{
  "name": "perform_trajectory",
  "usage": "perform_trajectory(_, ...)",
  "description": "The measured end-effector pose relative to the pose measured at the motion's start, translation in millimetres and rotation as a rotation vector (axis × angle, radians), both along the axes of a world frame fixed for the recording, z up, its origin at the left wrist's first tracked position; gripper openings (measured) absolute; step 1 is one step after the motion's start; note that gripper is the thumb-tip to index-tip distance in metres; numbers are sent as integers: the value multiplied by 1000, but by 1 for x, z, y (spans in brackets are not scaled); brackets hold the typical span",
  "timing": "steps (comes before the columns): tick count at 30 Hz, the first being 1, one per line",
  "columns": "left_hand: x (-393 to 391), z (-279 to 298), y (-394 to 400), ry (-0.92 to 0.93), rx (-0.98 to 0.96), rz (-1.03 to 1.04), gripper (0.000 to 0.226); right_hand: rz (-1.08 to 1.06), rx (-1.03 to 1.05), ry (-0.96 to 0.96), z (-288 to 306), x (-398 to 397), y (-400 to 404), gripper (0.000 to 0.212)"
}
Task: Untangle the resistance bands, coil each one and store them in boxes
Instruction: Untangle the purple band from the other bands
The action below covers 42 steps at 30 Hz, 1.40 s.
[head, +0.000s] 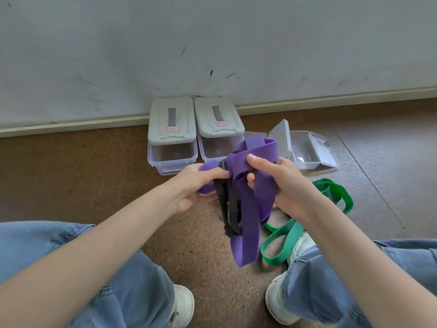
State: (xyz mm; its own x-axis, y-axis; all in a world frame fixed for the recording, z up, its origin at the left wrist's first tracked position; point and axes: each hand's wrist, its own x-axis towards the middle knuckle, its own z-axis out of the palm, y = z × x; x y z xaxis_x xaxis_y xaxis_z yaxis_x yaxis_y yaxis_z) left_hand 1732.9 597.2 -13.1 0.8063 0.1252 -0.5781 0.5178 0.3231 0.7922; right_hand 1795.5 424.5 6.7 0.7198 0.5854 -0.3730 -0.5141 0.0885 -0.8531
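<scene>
Purple band (pixel 246 209): flat, wide, matte strap, bunched into overlapping loops, held above the speckled cork-like floor (pixel 194 245). Long axis roughly vertical, lowest loop hanging down between the knees. A black strap (pixel 230 209) is tangled in and hangs alongside. Left hand (pixel 196 183) is closed around a purple foam handle (pixel 208 166). Right hand (pixel 281 183) pinches the upper purple loops, thumb on top. Green band (pixel 290 235): flat, loose loops on the floor by the right shoe. Two lidded boxes (pixel 172 136) stand at the wall; an open clear box (pixel 305 150) lies to their right.
</scene>
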Motion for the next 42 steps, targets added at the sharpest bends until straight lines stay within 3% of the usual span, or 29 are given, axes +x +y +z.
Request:
perform_trajectory(4, -1, -1, 3, 29, 209, 50, 34, -26, -188, -168, -6, 1, 1, 18)
perform_trajectory(8, 0, 23, 29, -109, 280, 94, 37, -71, -399, -244, -17, 10, -4, 9)
perform_trajectory(10, -1, 37, 36, -211, 227, 16, 43, -27, -483, -138, -17, 15, -8, 35)
perform_trajectory(12, -3, 47, 33, -267, 150, -86, 48, -75, -758, -319, -16, 19, -9, 67)
perform_trajectory(13, -3, 49, 29, -281, 126, -111, 47, -145, -840, -477, -14, 18, -6, 66)
perform_trajectory(14, -2, 50, 26, -289, 108, -112, 43, -200, -792, -605, -8, 15, -2, 53)
perform_trajectory(16, 0, 52, 22, -293, 71, -81, 35, -51, -514, -565, 3, 3, 9, 31)
perform_trajectory(18, 1, 54, 20, -301, 49, -58, 30, 208, -289, -335, 7, -12, 17, 52)
perform_trajectory(20, -1, 53, 19, -323, 53, -81, 28, 267, -179, -215, 6, -23, 22, 68)
perform_trajectory(23, -5, 53, 17, -328, 73, -155, 36, 198, -325, -388, -1, -29, 28, 59)
perform_trajectory(26, -2, 53, 16, -326, 187, -122, 25, 85, -590, -674, -11, -26, 29, 30)
perform_trajectory(28, -1, 54, 18, -311, 255, -107, 24, -64, -644, -759, -14, -21, 23, 15)
perform_trajectory(30, -2, 54, 18, -303, 240, -132, 33, -56, -603, -665, -13, -9, 14, 20)
perform_trajectory(34, -3, 56, 16, -347, 131, -121, 46, 265, -293, -297, -9, -6, 13, 16)
perform_trajectory(37, -4, 61, 17, -365, 58, -124, 42, 196, -347, -449, -14, -11, 19, 30)
perform_trajectory(39, -1, 61, 25, -359, 141, -103, 35, 82, -426, -529, -10, -7, 17, 21)
perform_trajectory(42, 3, 52, 52, -219, 486, -20, 21, -179, -395, -370, -1, 7, 4, 19)
